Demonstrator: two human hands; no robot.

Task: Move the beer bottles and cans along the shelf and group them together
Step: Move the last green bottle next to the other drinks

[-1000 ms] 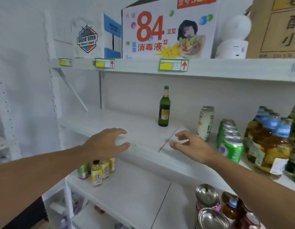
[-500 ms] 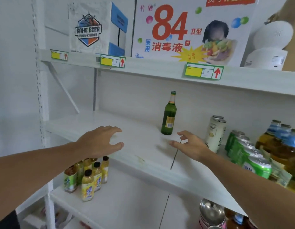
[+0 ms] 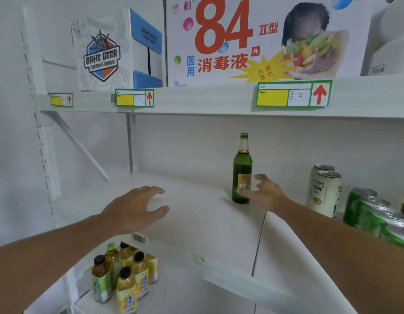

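A green beer bottle [image 3: 241,173] stands upright alone on the white middle shelf [image 3: 196,214]. My right hand [image 3: 264,193] is spread open right beside its lower half, thumb at the label and fingers behind, not closed round it. My left hand [image 3: 137,207] hovers open over the bare shelf to the left, holding nothing. Two tall white cans [image 3: 324,191] stand to the right of the bottle, and a row of green cans [image 3: 373,214] runs toward the right edge.
The upper shelf [image 3: 196,100] carries a beer carton [image 3: 115,51] and a large disinfectant box [image 3: 264,39]. Small yellow drink bottles [image 3: 126,275] stand on the lower shelf. A slanted bracket [image 3: 81,146] braces the upper shelf at left.
My right hand has reached forward and to the right, up to the green bottle. The left hand stays over the shelf. The view has moved closer and to the left.
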